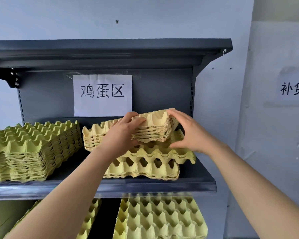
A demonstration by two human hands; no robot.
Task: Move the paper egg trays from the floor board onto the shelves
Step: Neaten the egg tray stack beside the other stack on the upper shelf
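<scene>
— Trays in our grip?
— Our left hand [123, 133] and right hand [188, 133] clasp a tilted stack of pale yellow pulp-paper egg trays [154, 125] over more trays [150, 167] on the dark grey metal shelf [162, 187]; white wall [145, 14] behind.

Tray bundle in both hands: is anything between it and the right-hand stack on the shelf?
Nothing visible. The tray bundle, held by the left hand and right hand, tilts directly over the right-hand stack on the shelf; the greenish stack sits apart to the left.
</scene>
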